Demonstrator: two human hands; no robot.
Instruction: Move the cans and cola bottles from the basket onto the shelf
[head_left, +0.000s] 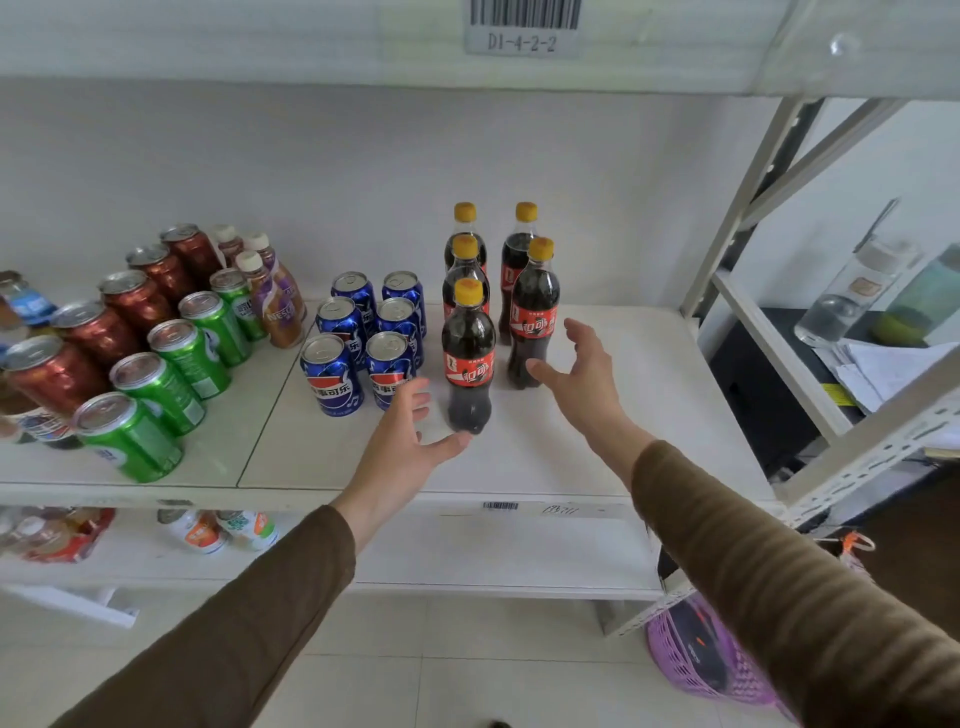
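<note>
Several cola bottles with yellow caps stand in two rows on the white shelf (623, 415). The front left bottle (467, 358) stands between my hands. My left hand (405, 441) is open just below and left of its base, thumb almost touching it. My right hand (582, 374) is open beside the front right bottle (535, 312), close to it. Several blue cans (332, 374) stand in two rows left of the bottles. The purple basket (696, 654) is on the floor at lower right, partly hidden by my right sleeve, with something dark inside.
Rows of green cans (156, 384) and red cans (93, 332) fill the shelf's left side, with coffee bottles (275, 301) behind. The shelf's grey upright (737, 208) rises on the right. Small bottles (223, 527) lie on the lower shelf. Bare shelf shows right of the cola bottles.
</note>
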